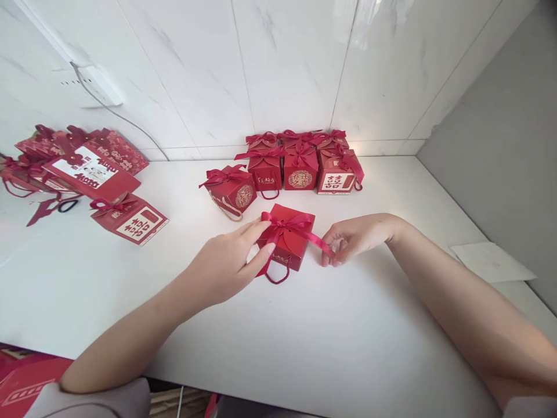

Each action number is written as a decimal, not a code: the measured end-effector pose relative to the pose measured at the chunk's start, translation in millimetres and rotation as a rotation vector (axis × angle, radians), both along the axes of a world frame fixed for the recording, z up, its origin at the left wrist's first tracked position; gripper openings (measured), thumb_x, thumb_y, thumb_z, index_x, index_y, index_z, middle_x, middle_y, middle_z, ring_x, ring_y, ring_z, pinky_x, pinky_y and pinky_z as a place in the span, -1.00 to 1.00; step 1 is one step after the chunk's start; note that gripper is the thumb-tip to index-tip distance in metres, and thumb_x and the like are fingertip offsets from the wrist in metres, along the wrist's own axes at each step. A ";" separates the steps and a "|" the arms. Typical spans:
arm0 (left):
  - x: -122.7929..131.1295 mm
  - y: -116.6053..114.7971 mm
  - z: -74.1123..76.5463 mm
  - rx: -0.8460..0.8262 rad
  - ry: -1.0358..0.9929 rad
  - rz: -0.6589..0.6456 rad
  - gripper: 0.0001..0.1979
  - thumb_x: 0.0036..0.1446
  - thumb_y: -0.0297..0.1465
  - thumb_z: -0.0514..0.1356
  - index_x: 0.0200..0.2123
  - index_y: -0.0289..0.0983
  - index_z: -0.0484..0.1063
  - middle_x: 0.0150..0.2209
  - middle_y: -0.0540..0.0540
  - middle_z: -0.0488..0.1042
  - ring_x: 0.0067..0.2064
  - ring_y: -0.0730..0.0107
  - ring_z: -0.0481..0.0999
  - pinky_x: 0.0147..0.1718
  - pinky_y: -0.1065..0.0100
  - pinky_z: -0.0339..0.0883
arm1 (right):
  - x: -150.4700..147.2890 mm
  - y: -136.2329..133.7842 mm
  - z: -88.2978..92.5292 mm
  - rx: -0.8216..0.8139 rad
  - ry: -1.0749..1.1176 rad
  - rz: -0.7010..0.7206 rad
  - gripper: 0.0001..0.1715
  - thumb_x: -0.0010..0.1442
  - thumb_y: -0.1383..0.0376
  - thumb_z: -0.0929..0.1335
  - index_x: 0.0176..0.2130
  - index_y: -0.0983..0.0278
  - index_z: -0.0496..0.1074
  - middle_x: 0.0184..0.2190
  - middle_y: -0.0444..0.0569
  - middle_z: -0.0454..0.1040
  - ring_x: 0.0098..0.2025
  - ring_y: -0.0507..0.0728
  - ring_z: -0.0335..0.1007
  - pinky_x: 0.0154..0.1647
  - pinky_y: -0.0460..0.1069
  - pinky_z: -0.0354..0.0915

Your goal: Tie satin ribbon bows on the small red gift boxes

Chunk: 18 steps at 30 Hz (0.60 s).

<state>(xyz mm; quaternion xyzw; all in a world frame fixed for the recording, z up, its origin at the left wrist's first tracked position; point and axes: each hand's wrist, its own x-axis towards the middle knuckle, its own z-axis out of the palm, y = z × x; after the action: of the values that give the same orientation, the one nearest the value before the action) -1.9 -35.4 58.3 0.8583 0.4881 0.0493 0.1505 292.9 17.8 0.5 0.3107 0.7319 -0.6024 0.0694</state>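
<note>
A small red gift box (290, 247) stands on the white table (304, 337) in front of me, a red satin ribbon (300, 227) lying across its closed top. My left hand (226, 264) pinches the ribbon's left end at the box's top left edge. My right hand (350, 238) has its fingers closed on the ribbon's right tail, drawn out to the right of the box. A cord handle loops out at the box's front.
Several finished red boxes with bows (300, 162) stand in a cluster against the marble wall, one more (230, 188) slightly apart. Flat unfolded red boxes (87, 168) lie at far left. A white sheet (491, 261) lies at right.
</note>
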 end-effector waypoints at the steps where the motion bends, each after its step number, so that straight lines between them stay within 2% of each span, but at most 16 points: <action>1: -0.8 1.0 2.0 0.007 -0.059 0.030 -0.63 0.32 -0.17 -0.06 0.10 -0.11 0.29 0.09 -0.09 0.46 -0.03 0.17 0.54 -0.22 0.29 0.38 | 1.2 0.4 0.8 0.026 -0.016 -0.020 -0.68 0.09 0.17 0.43 -0.18 0.29 0.55 -0.22 -0.01 0.56 -0.17 0.16 0.46 -0.15 -0.01 0.32; 4: -0.4 10.7 2.3 0.066 -0.260 0.154 -0.75 0.29 -0.22 0.02 -0.05 -0.15 0.33 -0.07 -0.07 0.51 -0.14 0.26 0.54 -0.37 0.37 0.35 | 3.1 1.8 4.8 0.083 -0.047 -0.190 -0.85 0.13 0.23 0.37 -0.32 0.27 0.49 -0.28 -0.02 0.54 -0.17 0.18 0.45 -0.14 0.02 0.31; 7: 4.0 29.2 -8.2 0.127 -0.447 0.135 -0.74 0.21 -0.23 0.12 -0.07 -0.18 0.35 -0.01 -0.13 0.43 -0.02 0.24 0.46 -0.26 0.35 0.39 | -1.6 1.9 7.2 0.116 -0.008 -0.464 -0.90 0.16 0.28 0.32 -0.31 0.24 0.42 -0.25 0.01 0.53 -0.19 0.17 0.44 -0.16 0.03 0.32; 9: 7.3 42.7 -17.8 0.038 -0.545 0.064 -0.76 0.19 -0.24 0.15 -0.10 -0.20 0.38 0.05 -0.14 0.39 0.07 0.22 0.39 -0.11 0.29 0.39 | -9.7 0.6 6.8 0.205 0.115 -0.646 -0.88 0.17 0.30 0.29 -0.26 0.22 0.41 -0.19 0.00 0.50 -0.16 0.15 0.41 -0.15 0.03 0.32; 11: 9.3 53.7 -26.0 -0.129 -0.636 0.025 -0.80 0.18 -0.25 0.15 -0.18 -0.22 0.39 0.11 -0.15 0.36 0.11 0.22 0.37 -0.04 0.24 0.37 | -20.2 -2.2 5.9 0.296 0.271 -0.760 -0.85 0.19 0.28 0.27 -0.22 0.21 0.40 -0.13 -0.03 0.46 -0.09 0.15 0.36 -0.11 0.03 0.30; 14: 9.1 63.4 -33.5 -0.314 -0.716 0.012 -0.82 0.14 -0.25 0.20 -0.29 -0.25 0.38 0.16 -0.18 0.33 0.12 0.20 0.38 0.00 0.19 0.35 | -35.0 -8.2 5.4 0.301 0.415 -0.776 -0.77 0.25 0.14 0.27 -0.20 0.22 0.39 -0.07 -0.03 0.44 -0.03 0.16 0.34 -0.02 0.06 0.27; 16: 8.0 66.6 -37.0 -0.362 -0.737 0.020 -0.81 0.11 -0.26 0.24 -0.34 -0.26 0.39 0.17 -0.18 0.32 0.15 0.16 0.37 0.03 0.16 0.32 | -41.3 -12.0 5.3 0.281 0.458 -0.755 -0.71 0.26 0.06 0.29 -0.23 0.23 0.39 -0.03 0.00 0.44 0.02 0.19 0.33 0.03 0.07 0.24; 18: 7.0 69.2 -41.0 -0.387 -0.762 0.050 -0.79 0.10 -0.24 0.25 -0.38 -0.27 0.40 0.17 -0.17 0.32 0.17 0.13 0.35 0.07 0.13 0.29 | -44.3 -14.6 4.5 0.290 0.484 -0.743 -0.72 0.22 0.07 0.35 -0.29 0.23 0.40 0.03 0.01 0.41 0.10 0.22 0.29 0.09 0.08 0.21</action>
<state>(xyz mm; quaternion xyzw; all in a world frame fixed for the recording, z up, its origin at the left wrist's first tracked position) 5.1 33.8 17.4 0.7225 0.4186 0.2742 0.4771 248.6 3.2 5.0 0.4087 0.6429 -0.5330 -0.3681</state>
